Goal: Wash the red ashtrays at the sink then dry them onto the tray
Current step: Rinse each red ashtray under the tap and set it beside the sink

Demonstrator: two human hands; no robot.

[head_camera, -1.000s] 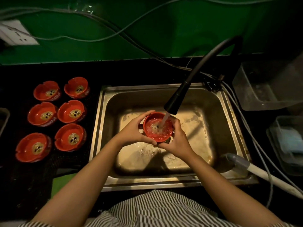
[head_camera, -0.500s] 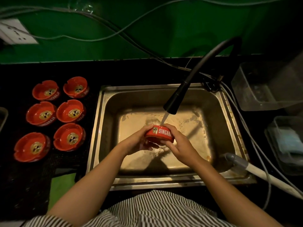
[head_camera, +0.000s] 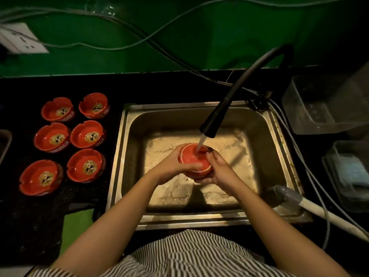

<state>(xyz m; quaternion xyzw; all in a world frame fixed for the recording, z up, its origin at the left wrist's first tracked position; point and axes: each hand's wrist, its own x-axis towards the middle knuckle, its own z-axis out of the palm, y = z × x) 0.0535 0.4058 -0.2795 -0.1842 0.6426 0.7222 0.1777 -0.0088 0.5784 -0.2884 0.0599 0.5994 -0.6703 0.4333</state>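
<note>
Left hand (head_camera: 171, 166) at 9 o'clock, right hand (head_camera: 220, 172) at 4, both gripping upturned ashtray (head_camera: 194, 158) under faucet (head_camera: 211, 122) stream. Likely wet-slick, rigid, chippable; hold sidewall.

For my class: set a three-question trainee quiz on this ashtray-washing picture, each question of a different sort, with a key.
1. True or false: the ashtray in hand is held with its underside up under the running water.
2. How many red ashtrays sit on the dark counter left of the sink?
3. Multiple choice: the ashtray in hand is gripped by A) the left hand only, B) the right hand only, C) both hands.

Key: 1 true; 2 six; 3 C.
</note>
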